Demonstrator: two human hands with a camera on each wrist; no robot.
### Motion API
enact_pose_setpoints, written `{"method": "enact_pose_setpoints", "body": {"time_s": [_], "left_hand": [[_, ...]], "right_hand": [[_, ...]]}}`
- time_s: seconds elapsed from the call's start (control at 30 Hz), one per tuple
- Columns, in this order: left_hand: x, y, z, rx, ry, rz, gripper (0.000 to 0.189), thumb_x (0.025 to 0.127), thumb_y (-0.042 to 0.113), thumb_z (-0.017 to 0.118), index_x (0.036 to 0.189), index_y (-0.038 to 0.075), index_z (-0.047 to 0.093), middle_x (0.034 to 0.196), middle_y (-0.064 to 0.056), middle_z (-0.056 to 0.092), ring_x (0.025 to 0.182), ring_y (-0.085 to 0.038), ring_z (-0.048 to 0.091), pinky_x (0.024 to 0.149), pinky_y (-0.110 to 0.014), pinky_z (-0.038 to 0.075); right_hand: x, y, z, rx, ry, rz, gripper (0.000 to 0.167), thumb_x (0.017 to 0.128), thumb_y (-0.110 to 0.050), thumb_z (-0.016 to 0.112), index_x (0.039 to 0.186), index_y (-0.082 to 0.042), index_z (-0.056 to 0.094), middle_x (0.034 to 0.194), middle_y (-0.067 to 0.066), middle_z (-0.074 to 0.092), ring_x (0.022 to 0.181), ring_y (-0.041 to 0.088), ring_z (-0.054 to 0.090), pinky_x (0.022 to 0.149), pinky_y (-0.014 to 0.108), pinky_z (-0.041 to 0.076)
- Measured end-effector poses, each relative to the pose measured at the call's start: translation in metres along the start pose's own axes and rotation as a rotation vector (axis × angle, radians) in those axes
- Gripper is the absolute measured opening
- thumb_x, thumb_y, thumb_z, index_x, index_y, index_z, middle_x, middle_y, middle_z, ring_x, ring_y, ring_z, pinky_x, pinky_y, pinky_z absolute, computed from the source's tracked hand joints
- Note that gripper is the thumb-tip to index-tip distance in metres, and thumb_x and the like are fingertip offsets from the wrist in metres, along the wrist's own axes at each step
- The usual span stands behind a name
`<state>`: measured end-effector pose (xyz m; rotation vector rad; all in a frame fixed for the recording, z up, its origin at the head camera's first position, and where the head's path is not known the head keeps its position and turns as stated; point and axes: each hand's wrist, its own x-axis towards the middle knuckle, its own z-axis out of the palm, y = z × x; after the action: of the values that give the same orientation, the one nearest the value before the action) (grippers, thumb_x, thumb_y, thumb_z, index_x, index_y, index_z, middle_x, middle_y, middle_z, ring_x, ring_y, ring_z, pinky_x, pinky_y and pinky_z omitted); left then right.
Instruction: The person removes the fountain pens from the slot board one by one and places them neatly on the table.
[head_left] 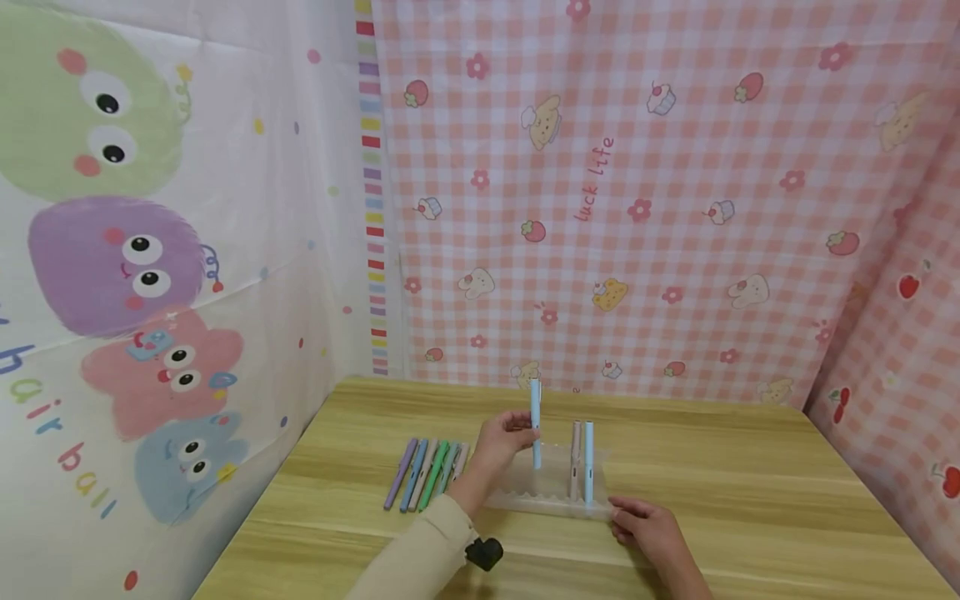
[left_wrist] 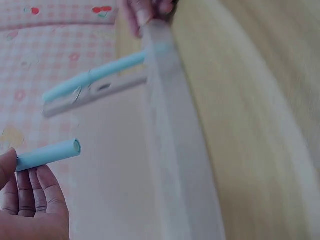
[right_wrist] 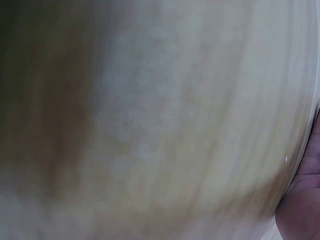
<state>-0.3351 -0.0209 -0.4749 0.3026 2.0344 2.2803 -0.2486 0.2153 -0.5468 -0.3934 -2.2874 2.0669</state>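
Observation:
My left hand (head_left: pixel 501 446) pinches a light blue pen (head_left: pixel 536 404) and holds it upright over the left part of a clear plastic pen rack (head_left: pixel 551 503). In the left wrist view, the lower end of this pen (left_wrist: pixel 52 153) is free of the rack's notched edge. Two pens stand side by side toward the rack's right end, one pinkish-grey (head_left: pixel 575 458) and one light blue (head_left: pixel 589 458). At that end, my right hand (head_left: pixel 652 529) grips the rack's corner between thumb and fingers. The right wrist view shows only part of the palm (right_wrist: pixel 302 210) beside the blurred tabletop.
Several pens, purple, blue, grey and green (head_left: pixel 433 475), lie in a row left of the rack, partly behind my left forearm. A black object (head_left: pixel 484 553) sits by the left sleeve. The wooden table (head_left: pixel 750 467) meets patterned curtains at its back and sides.

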Motion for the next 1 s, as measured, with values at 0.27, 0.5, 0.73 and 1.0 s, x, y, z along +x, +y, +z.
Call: {"method": "enact_pose_setpoints", "body": {"time_s": [0.27,0.5,0.73,1.0], "left_hand": [[0.008,0.012,-0.031,0.041,0.080,-0.018,0.029,0.091,0.000,0.068,0.118,-0.008,0.063,0.104,-0.012,0.065,0.092,-0.017,0.064,0.090,-0.041,0.054],[0.013,0.010,-0.053,0.026,0.130,-0.005,0.030,0.092,0.000,0.067,0.121,-0.010,0.062,0.103,-0.011,0.063,0.092,-0.016,0.062,0.090,-0.038,0.054],[0.012,0.015,-0.069,0.016,0.168,0.009,0.031,0.092,-0.001,0.067,0.120,-0.011,0.061,0.102,-0.012,0.063,0.091,-0.017,0.063,0.090,-0.038,0.054],[0.015,0.018,-0.085,-0.024,0.188,-0.019,0.031,0.092,-0.002,0.067,0.121,-0.011,0.060,0.100,-0.009,0.062,0.090,-0.016,0.061,0.091,-0.040,0.053]], "right_hand": [[-0.001,-0.001,0.001,-0.003,0.001,-0.012,0.027,0.091,0.005,0.064,0.117,0.015,0.064,0.082,0.011,0.069,0.070,0.017,0.064,0.062,0.026,0.056],[-0.002,-0.002,0.001,-0.008,0.000,-0.003,0.027,0.092,0.005,0.064,0.116,0.016,0.064,0.086,0.013,0.070,0.072,0.017,0.064,0.063,0.026,0.056],[-0.002,-0.002,0.001,-0.006,0.000,-0.010,0.027,0.092,0.005,0.064,0.117,0.016,0.063,0.084,0.013,0.070,0.071,0.017,0.064,0.063,0.026,0.056],[-0.001,-0.002,0.000,-0.012,0.001,0.012,0.027,0.092,0.005,0.064,0.117,0.015,0.064,0.086,0.012,0.070,0.071,0.016,0.064,0.062,0.026,0.056]]}}
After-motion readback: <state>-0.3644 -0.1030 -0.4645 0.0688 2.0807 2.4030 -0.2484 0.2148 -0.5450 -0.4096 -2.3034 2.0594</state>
